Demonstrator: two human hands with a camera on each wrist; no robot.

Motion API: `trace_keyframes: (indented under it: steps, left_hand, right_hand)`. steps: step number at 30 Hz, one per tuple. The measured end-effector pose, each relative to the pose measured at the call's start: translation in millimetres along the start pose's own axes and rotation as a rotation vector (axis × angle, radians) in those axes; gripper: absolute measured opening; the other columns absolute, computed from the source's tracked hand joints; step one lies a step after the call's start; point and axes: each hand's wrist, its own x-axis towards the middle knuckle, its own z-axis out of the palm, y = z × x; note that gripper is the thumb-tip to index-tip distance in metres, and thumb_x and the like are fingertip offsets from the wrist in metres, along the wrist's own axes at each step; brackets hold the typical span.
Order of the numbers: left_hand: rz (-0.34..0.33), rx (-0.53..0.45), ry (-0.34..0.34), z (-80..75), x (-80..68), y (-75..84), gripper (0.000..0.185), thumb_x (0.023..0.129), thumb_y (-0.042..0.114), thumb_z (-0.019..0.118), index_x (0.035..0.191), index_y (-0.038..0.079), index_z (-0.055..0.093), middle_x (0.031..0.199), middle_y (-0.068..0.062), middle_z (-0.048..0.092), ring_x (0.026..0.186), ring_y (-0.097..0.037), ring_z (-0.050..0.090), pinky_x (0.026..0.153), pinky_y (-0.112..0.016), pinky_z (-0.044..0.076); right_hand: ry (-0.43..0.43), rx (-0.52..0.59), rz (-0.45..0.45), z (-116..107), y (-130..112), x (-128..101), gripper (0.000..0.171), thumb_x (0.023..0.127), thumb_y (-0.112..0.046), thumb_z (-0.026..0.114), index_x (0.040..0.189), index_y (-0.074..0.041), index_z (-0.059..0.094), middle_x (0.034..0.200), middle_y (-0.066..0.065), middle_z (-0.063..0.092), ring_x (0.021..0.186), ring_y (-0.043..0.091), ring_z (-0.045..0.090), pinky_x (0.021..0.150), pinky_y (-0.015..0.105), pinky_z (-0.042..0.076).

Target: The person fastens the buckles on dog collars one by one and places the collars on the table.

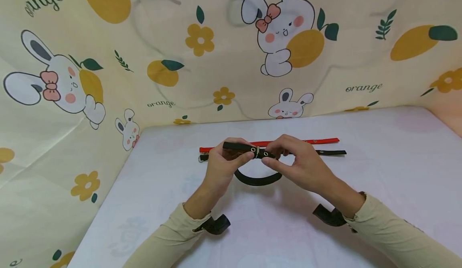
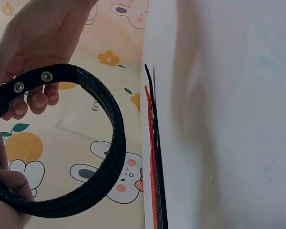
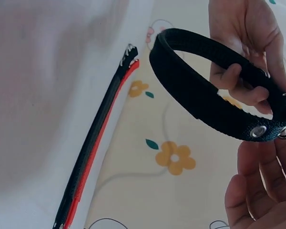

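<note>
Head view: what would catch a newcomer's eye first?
Probably the cream backdrop printed with white rabbits and fruit, across the top. Then, near centre, the black looped strap with metal eyelets, held in the left hand and right hand. Beyond it, a long red strap and long black strap lie side by side on the white tabletop.

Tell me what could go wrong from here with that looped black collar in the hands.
The looped black collar could spring open if the left grip or right grip loosens; both pinch it near the buckle. The wrong eyelet might get fastened, as one shows on each side of the buckle. If dropped, it may knock the red collar or flat black collar lying behind it.
</note>
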Motion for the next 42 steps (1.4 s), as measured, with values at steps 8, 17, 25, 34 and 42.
trace_keyframes:
  steps: [8,17,25,34,42]
  left_hand:
    - [0.067,0.103,-0.048,3.0,-3.1,5.0,0.032,0.085,0.007,0.077,0.114,-0.001,0.063,0.1,0.0,0.067,0.092,-0.014,0.064,0.088,-0.026,0.057]
    - [0.088,0.03,0.006,2.4,-1.1,4.9,0.027,0.088,0.001,0.072,0.112,-0.006,0.062,0.098,0.006,0.07,0.089,-0.012,0.064,0.085,-0.025,0.055]
    - [0.078,-0.035,0.01,3.5,-2.0,6.5,0.033,0.088,0.008,0.074,0.113,-0.008,0.059,0.097,0.005,0.07,0.088,-0.01,0.066,0.082,-0.024,0.054]
    - [0.028,-0.039,-0.034,3.2,-1.3,4.9,0.042,0.085,0.004,0.077,0.122,-0.002,0.059,0.108,0.002,0.07,0.103,-0.013,0.067,0.094,-0.025,0.054]
    - [0.056,0.041,-0.084,3.1,-1.5,1.3,0.03,0.092,0.008,0.07,0.12,0.0,0.067,0.098,-0.009,0.072,0.086,-0.012,0.068,0.073,-0.02,0.051]
  right_hand:
    - [-0.002,-0.041,-0.029,0.6,0.9,1.2,0.017,0.085,-0.033,0.08,0.099,-0.03,0.071,0.087,-0.019,0.062,0.084,0.001,0.056,0.078,0.025,0.049]
    - [0.045,-0.031,-0.03,0.0,2.2,-1.5,0.016,0.084,-0.028,0.081,0.096,-0.029,0.072,0.086,-0.019,0.064,0.081,0.0,0.059,0.079,0.023,0.052]
    - [0.075,0.015,-0.033,2.2,2.0,-1.4,0.017,0.087,-0.026,0.078,0.102,-0.03,0.072,0.09,-0.018,0.065,0.082,0.001,0.058,0.076,0.022,0.05]
    - [0.148,0.1,-0.061,2.2,2.3,-1.3,0.021,0.088,-0.011,0.076,0.106,-0.019,0.072,0.089,-0.01,0.067,0.079,0.005,0.056,0.072,0.02,0.047]
    - [0.097,0.221,0.143,-1.4,-0.6,-1.4,0.015,0.096,-0.017,0.066,0.111,-0.012,0.064,0.092,0.009,0.071,0.079,0.011,0.063,0.07,0.025,0.045]
